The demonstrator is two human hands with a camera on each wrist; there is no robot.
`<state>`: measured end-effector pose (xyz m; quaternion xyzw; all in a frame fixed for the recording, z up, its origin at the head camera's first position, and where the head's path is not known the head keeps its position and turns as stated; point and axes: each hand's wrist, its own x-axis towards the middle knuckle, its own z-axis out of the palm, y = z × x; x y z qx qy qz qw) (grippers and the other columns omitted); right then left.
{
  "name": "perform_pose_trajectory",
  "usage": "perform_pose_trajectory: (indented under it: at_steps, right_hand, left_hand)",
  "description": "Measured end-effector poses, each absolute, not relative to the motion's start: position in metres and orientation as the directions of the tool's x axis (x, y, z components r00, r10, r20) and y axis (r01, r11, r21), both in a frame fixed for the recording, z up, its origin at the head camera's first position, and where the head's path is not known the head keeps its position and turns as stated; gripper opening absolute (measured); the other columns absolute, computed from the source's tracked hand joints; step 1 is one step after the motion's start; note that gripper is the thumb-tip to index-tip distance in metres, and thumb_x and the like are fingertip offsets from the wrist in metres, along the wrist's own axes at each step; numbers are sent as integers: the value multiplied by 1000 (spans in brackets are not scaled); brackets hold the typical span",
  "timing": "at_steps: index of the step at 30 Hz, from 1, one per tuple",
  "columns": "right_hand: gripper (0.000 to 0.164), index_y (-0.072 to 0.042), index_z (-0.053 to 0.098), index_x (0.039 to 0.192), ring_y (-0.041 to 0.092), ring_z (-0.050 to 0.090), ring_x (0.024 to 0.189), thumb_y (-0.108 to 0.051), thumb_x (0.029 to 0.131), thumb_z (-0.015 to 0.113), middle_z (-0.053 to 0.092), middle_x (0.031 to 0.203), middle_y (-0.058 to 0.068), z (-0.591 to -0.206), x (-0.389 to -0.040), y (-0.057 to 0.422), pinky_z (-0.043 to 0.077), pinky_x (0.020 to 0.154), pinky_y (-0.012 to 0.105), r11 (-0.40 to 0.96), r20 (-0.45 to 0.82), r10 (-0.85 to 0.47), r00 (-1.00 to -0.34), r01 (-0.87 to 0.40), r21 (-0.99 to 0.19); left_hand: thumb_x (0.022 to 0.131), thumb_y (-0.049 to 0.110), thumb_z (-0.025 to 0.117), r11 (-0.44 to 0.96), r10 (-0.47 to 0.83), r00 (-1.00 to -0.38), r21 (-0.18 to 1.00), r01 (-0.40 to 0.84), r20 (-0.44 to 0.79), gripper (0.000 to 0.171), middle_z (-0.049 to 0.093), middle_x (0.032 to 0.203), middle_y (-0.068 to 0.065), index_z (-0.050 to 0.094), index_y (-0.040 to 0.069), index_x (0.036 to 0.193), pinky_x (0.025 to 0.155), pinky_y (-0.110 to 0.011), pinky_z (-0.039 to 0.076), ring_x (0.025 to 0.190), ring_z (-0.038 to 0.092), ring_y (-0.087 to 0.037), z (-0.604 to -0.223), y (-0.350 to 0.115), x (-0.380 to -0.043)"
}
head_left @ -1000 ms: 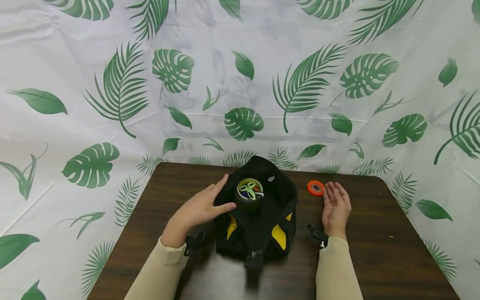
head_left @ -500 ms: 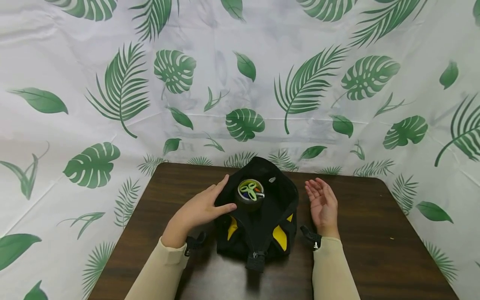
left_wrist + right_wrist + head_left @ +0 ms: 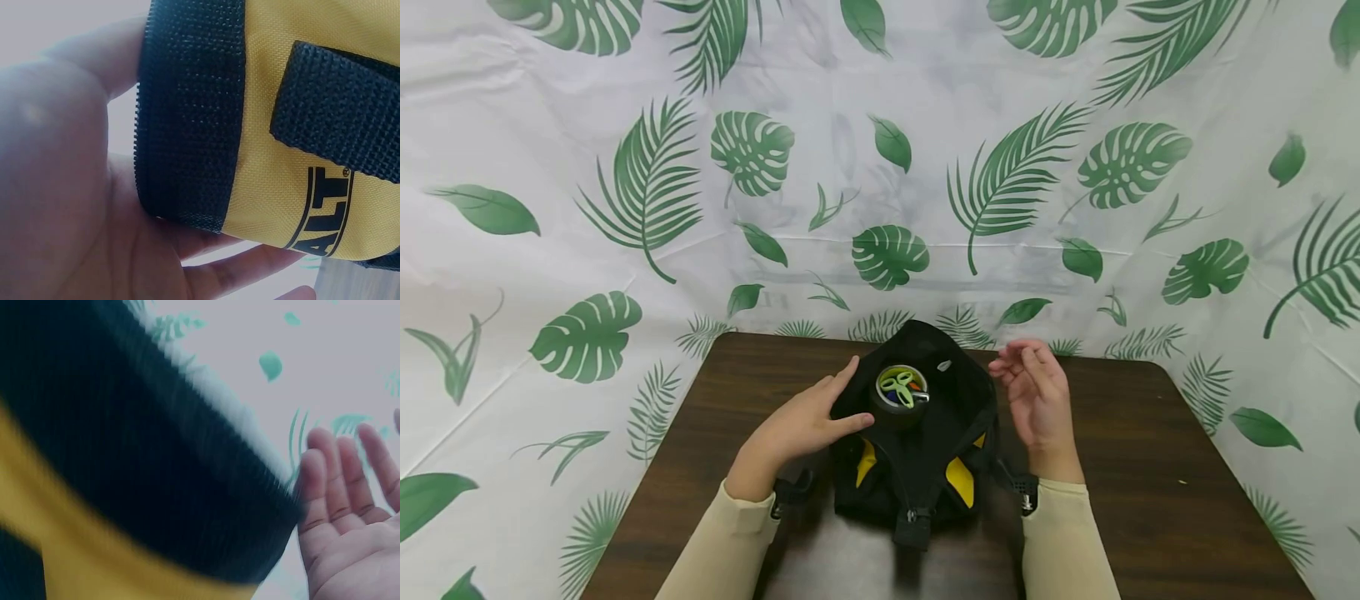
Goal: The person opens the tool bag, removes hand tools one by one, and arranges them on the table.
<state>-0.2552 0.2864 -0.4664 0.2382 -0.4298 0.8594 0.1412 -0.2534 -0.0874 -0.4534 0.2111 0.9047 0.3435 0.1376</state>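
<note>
A black and yellow tool bag (image 3: 912, 467) stands on the table with its zipped top open. Inside its left part is a round dark cup (image 3: 901, 417) holding green-handled scissors (image 3: 897, 387) and small colored items. My left hand (image 3: 797, 429) rests on the bag's left rim, fingers and thumb straight; the left wrist view shows the zipper edge (image 3: 194, 119) lying against the palm. To the right of the bag, my right hand (image 3: 1033, 400) is raised, palm turned inward and fingers loosely bent. Its palm (image 3: 356, 562) shows nothing held.
The dark wooden table (image 3: 1150, 467) extends around the bag. Behind it hangs a white leaf-print cloth (image 3: 812, 167). A small pale tag (image 3: 943, 366) shows inside the bag's back wall.
My right hand has moved left toward the bag and risen. The orange disc that was beside its fingers is no longer visible. My left hand has stayed on the bag.
</note>
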Motion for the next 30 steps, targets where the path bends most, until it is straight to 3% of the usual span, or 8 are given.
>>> perform_pose_trajectory:
  at_steps: [4,9,13,15,23,30]
  right_hand:
    - [27,1,66,125,21,76,97,-7,118,41,72,115,10,-441,-239,277,63,91,28,-439,479,-91,-873,-397,-806]
    - [27,-2,64,134,20,73,102,-18,117,52,68,121,8,-418,-225,269,62,95,28,-41,238,-240,-941,-235,-971]
    - [33,-13,65,139,28,71,107,-34,113,62,68,127,13,-408,-219,257,61,95,33,352,71,-282,-957,-172,-920]
    - [34,-17,65,138,29,69,106,-39,111,65,68,127,13,-404,-217,248,60,93,36,482,23,-276,-961,-159,-862]
    - [36,-22,68,132,21,67,90,-48,108,68,73,108,5,-385,-221,209,54,74,37,710,-120,-202,-972,-61,-701]
    - [32,-18,70,133,19,69,79,-39,109,69,75,94,3,-387,-235,191,53,70,35,750,-208,-221,-953,-29,-661]
  left_hand:
    - [95,80,64,675,477,-873,679,289,-102,104,24,182,2,5,46,174,132,-65,29,170,21,-33,-454,-87,-254]
    - [96,80,63,670,484,-870,679,300,-92,103,24,182,2,5,46,174,132,-65,29,170,21,-34,-453,-85,-256]
    - [96,80,63,672,485,-870,675,305,-89,103,24,182,1,6,45,174,132,-65,29,170,22,-34,-454,-85,-256]
    - [96,80,63,674,484,-870,674,303,-93,104,24,182,1,6,44,175,132,-65,29,170,22,-35,-454,-85,-254]
    - [96,80,63,670,486,-870,675,308,-86,104,25,182,-3,7,42,175,130,-67,31,169,24,-37,-456,-86,-253]
    - [96,80,63,667,491,-866,678,307,-91,104,25,182,-6,6,43,175,129,-68,33,168,26,-38,-455,-86,-253]
